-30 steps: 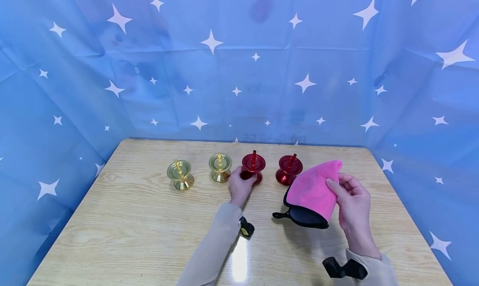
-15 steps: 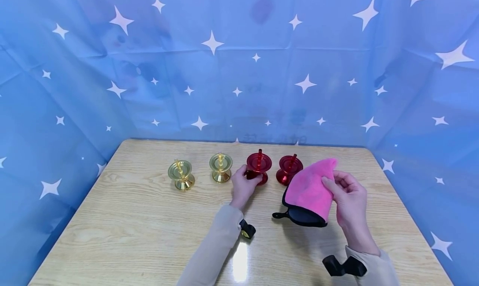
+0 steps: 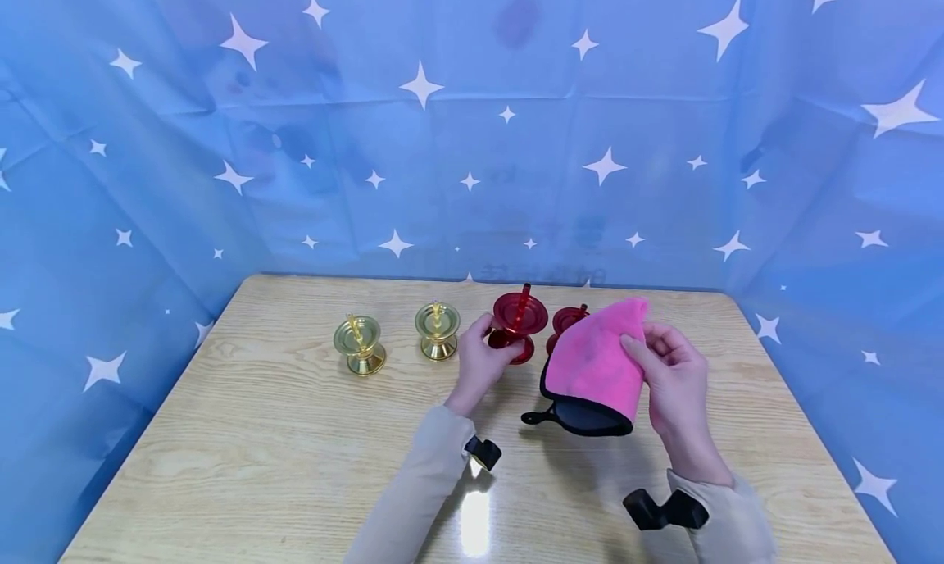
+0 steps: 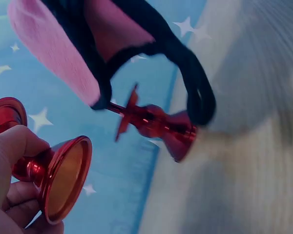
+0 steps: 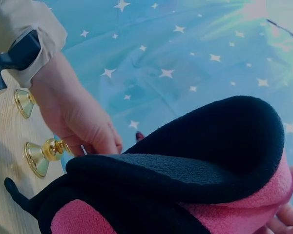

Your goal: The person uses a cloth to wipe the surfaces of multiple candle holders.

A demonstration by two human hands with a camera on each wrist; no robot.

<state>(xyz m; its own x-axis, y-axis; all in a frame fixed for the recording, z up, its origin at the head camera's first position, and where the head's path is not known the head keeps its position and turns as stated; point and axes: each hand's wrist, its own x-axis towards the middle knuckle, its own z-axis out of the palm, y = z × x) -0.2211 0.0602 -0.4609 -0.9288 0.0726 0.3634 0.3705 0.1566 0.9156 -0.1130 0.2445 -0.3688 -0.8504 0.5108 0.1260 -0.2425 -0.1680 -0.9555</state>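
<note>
My left hand [image 3: 483,363] grips a red metallic candle holder [image 3: 520,311] round its stem; it has a wide dish and an upright pin. In the left wrist view the hollow underside of its base [image 4: 68,180] shows, so it is tilted and off the table. My right hand [image 3: 677,379] pinches a pink cleaning cloth [image 3: 596,355] with black edging, a dark grey inner side and a black hanging loop. The cloth hangs folded just right of the held candle holder. Behind it a second red candle holder [image 3: 566,320] stands partly hidden.
Two gold candle holders, the outer one [image 3: 359,344] and the inner one [image 3: 437,331], stand left of my left hand on the wooden table [image 3: 258,433]. A blue curtain [image 3: 442,138] with white stars rises behind the table and along both sides.
My left hand has raised the red candle holder and moved it to the right. My right hand has carried the cloth left and slightly up, covering more of the second red candle holder.
</note>
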